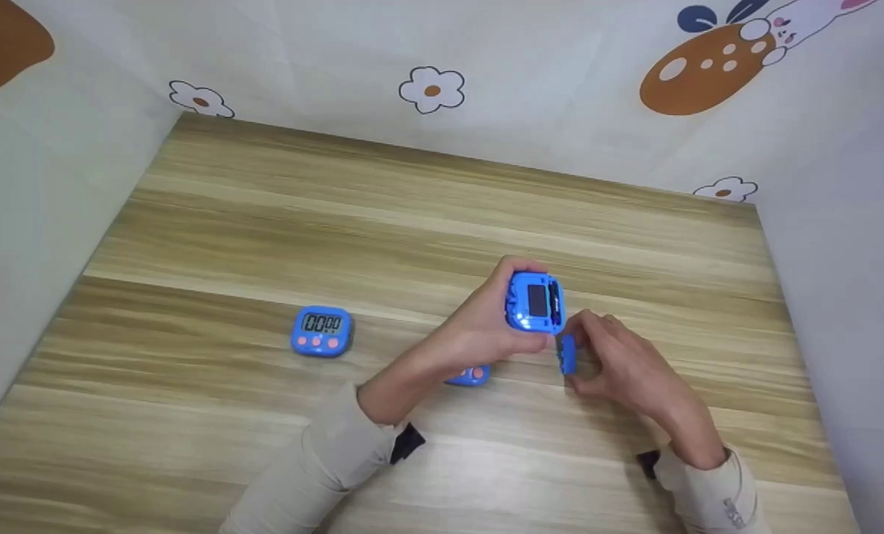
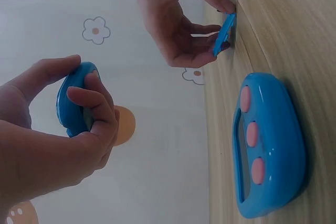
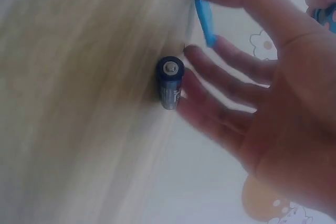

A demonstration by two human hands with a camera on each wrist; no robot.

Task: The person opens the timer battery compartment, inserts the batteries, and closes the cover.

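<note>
Readable marks: one display, all zeros.
Head view, left of centre: blue timer [image 1: 321, 345], its display [image 1: 322, 323] reads 00 00, in two pairs of digits; tiny marks under the right-hand pair too small to read. Right wrist view, near centre: battery [image 3: 170, 82], pale lettering [image 3: 176, 96] on its side, blurred, not legible. Head view, lower right: grey marking [image 1: 732, 512] on the right sleeve [image 1: 705, 489], illegible.

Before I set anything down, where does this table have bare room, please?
Bare: the wooden table between the white patterned back wall and the left hand, and left of the rounded blue timer with pink buttons. Crowded: below that hand, where another blue timer lies partly hidden, and around the right hand, near a blue cylindrical battery.
</note>
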